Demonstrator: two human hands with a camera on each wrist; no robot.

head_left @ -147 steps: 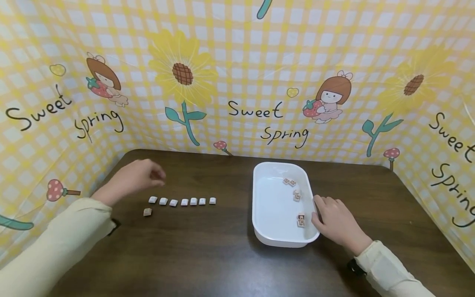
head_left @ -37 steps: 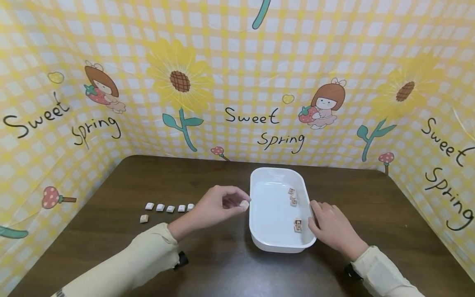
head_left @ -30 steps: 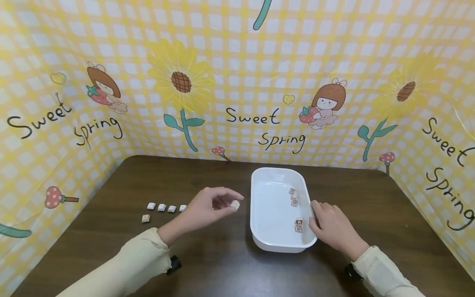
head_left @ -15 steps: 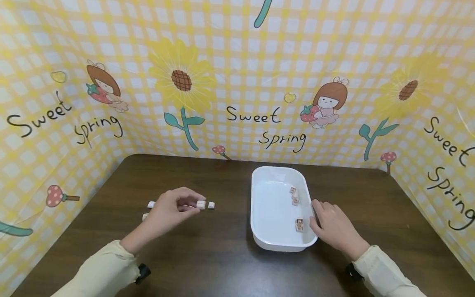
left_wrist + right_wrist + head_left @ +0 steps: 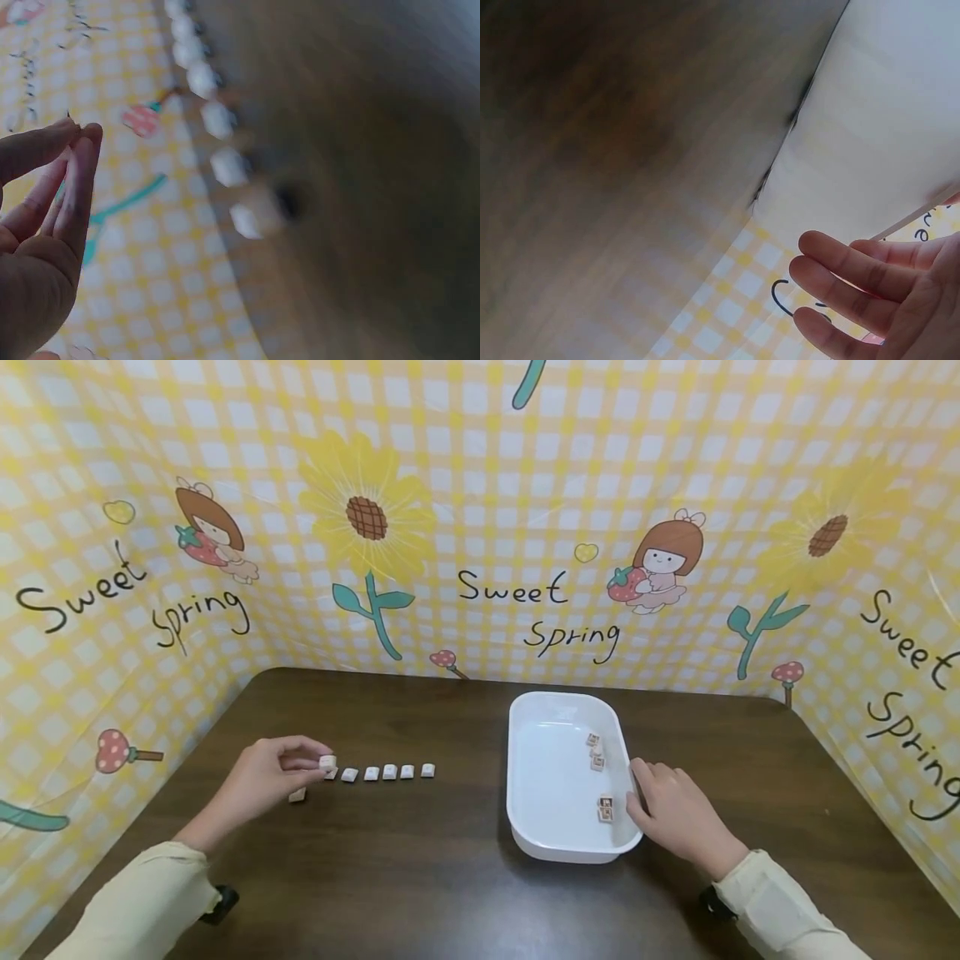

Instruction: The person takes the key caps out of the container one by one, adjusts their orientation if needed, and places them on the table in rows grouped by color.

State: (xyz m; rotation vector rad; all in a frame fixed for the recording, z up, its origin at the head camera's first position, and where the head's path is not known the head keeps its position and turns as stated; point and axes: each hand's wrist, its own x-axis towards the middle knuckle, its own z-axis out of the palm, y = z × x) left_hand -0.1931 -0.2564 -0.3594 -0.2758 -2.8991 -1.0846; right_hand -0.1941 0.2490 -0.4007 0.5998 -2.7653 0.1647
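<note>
Left hand point(image 5: 262, 774): pinching one pale key point(image 5: 327, 762), near the left end of a key row point(image 5: 389, 772); a loose pinch could drop it, jolting the row. Right hand point(image 5: 682, 812): fingers relaxed against white tray point(image 5: 551, 802); stray pressure could shift it.

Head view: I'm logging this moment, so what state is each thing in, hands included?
Left hand: pinching a keycap
Held keycap: between thumb and fingers, near the row's left end
Row of white keycaps: spaced out on the table
Tan keycap: on the table, partly hidden
White tray: upright, uncovered
Keycaps in the tray: two groups near its right wall
Right hand: touching the tray's right rim
Patterned cloth: spread upright behind the table
</note>
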